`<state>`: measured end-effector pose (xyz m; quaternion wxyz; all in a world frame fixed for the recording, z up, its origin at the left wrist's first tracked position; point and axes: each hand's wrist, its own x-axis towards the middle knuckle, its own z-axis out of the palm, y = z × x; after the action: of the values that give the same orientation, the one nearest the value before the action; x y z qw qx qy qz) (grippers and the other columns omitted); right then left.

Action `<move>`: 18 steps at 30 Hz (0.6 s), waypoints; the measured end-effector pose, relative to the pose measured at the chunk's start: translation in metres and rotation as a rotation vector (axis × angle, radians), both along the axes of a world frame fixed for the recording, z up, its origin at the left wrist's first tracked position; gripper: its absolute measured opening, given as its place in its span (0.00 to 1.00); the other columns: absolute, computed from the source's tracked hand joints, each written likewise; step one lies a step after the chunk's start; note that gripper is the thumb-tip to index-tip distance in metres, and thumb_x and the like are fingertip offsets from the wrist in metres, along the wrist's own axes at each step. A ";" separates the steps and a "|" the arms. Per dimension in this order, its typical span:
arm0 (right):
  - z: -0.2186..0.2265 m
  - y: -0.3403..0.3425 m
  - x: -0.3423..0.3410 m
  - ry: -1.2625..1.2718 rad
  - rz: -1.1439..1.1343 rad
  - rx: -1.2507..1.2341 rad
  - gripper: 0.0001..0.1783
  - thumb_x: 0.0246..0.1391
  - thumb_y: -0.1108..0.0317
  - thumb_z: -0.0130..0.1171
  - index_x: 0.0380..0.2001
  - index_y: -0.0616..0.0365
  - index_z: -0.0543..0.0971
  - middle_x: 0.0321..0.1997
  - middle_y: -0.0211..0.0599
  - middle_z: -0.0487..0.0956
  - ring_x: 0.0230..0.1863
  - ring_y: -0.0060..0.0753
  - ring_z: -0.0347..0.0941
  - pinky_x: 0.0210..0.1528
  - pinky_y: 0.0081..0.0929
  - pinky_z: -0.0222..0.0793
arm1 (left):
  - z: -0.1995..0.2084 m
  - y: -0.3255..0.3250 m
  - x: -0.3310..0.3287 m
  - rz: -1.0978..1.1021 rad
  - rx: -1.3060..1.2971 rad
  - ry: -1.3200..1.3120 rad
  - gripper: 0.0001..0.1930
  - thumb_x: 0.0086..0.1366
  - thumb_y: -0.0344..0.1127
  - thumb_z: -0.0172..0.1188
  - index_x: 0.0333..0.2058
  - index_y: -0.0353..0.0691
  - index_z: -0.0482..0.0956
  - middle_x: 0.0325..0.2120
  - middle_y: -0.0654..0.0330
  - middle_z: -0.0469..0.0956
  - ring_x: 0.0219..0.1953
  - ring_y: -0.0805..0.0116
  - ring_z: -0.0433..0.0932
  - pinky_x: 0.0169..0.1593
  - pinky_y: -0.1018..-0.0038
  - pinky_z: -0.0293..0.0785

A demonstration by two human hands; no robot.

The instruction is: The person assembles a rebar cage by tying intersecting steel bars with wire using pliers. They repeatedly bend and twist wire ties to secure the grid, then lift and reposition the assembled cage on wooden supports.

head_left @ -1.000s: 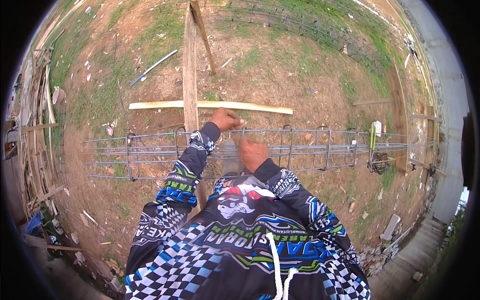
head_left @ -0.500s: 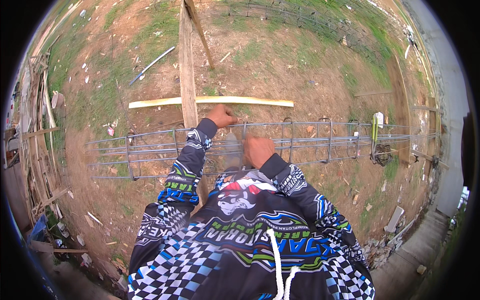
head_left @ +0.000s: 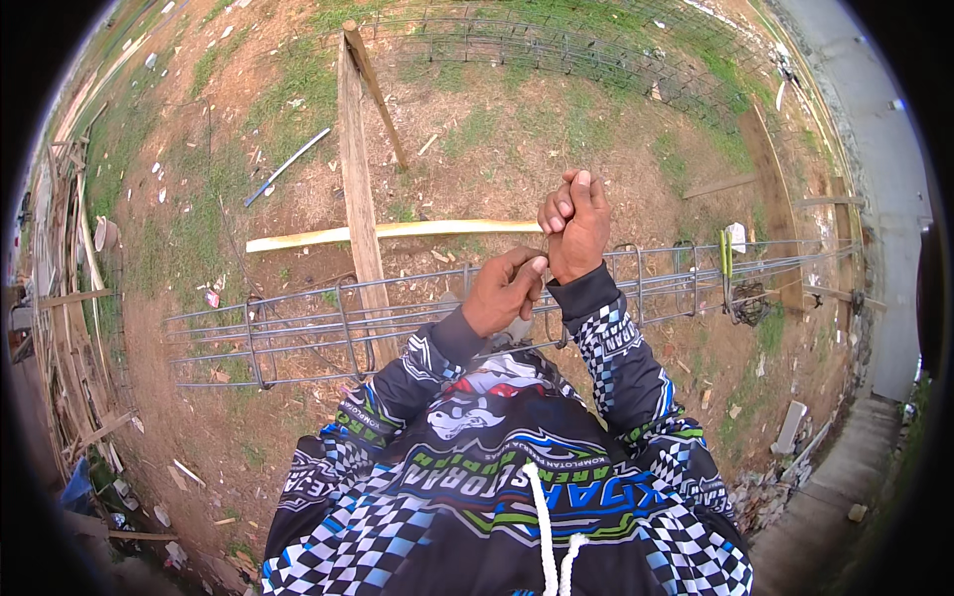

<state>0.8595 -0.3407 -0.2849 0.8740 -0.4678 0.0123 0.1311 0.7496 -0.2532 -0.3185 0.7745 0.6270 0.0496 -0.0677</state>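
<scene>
A long steel rebar cage [head_left: 250, 343], made of straight bars with rectangular stirrups, stretches from left to right in front of me. Over its middle, my left hand [head_left: 504, 290] is closed, thumb and forefinger pinched together. My right hand [head_left: 576, 226] is turned up just beyond it, fingers curled in above the cage's far bar. The two hands nearly meet. Whatever lies between their fingers is too small or hidden to make out. Farther right, a yellow-green tool handle [head_left: 726, 255] hangs on the cage beside a dark coil of wire [head_left: 750, 309].
An upright-looking wooden post [head_left: 358, 189] crosses behind the cage at left. A pale timber strip [head_left: 447, 228] lies past the cage. Wooden boards [head_left: 771, 169] stand at the right. Another rebar cage [head_left: 556, 50] lies far back. Stacked wood [head_left: 70, 238] lines the left.
Both hands have moved right along the cage. My right hand has risen from the near side to beyond the far bar; my left hand now sits lower, close beside it.
</scene>
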 end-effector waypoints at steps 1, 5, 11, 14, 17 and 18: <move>0.000 -0.002 0.008 -0.009 -0.041 -0.029 0.14 0.68 0.56 0.49 0.37 0.58 0.70 0.18 0.24 0.63 0.15 0.18 0.59 0.20 0.20 0.62 | 0.000 0.003 -0.002 -0.002 0.018 0.083 0.20 0.72 0.48 0.50 0.40 0.33 0.79 0.31 0.57 0.79 0.35 0.72 0.75 0.40 0.72 0.69; -0.012 -0.037 0.035 -0.063 -0.008 -0.309 0.14 0.67 0.58 0.50 0.39 0.60 0.72 0.24 0.32 0.76 0.24 0.26 0.74 0.29 0.24 0.73 | -0.012 0.011 -0.019 0.120 0.130 0.066 0.19 0.71 0.44 0.51 0.32 0.33 0.80 0.20 0.61 0.74 0.24 0.73 0.68 0.31 0.70 0.65; 0.000 -0.048 0.002 -1.082 -0.146 -1.414 0.32 0.49 0.62 0.65 0.57 0.61 0.69 0.65 0.48 0.64 0.67 0.53 0.58 0.67 0.51 0.51 | -0.021 0.056 -0.036 -0.040 0.713 0.031 0.16 0.67 0.43 0.55 0.32 0.36 0.83 0.24 0.48 0.79 0.28 0.55 0.78 0.35 0.64 0.71; 0.001 -0.048 -0.036 -0.914 0.921 -1.165 0.17 0.57 0.58 0.58 0.48 0.52 0.76 0.37 0.48 0.80 0.38 0.54 0.76 0.42 0.47 0.70 | -0.027 0.057 -0.037 -0.077 0.662 0.021 0.15 0.66 0.43 0.55 0.32 0.37 0.83 0.23 0.47 0.79 0.26 0.49 0.77 0.34 0.62 0.71; -0.035 -0.047 -0.049 -0.900 0.873 -0.992 0.12 0.56 0.61 0.57 0.41 0.51 0.79 0.30 0.48 0.79 0.36 0.55 0.76 0.38 0.46 0.69 | -0.006 0.068 -0.042 -0.150 0.829 -0.166 0.15 0.65 0.45 0.55 0.32 0.39 0.82 0.21 0.46 0.77 0.28 0.45 0.77 0.34 0.58 0.71; -0.044 -0.048 -0.044 -0.916 0.953 -0.992 0.11 0.54 0.63 0.57 0.40 0.52 0.79 0.28 0.48 0.78 0.35 0.55 0.76 0.37 0.47 0.68 | -0.014 0.065 -0.046 -0.221 0.950 -0.242 0.15 0.65 0.45 0.56 0.33 0.39 0.82 0.20 0.46 0.76 0.27 0.45 0.77 0.33 0.58 0.71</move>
<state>0.8153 -0.3886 -0.3290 0.3349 -0.7616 -0.4885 0.2632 0.7039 -0.1885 -0.3321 0.3919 0.9152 -0.0820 -0.0460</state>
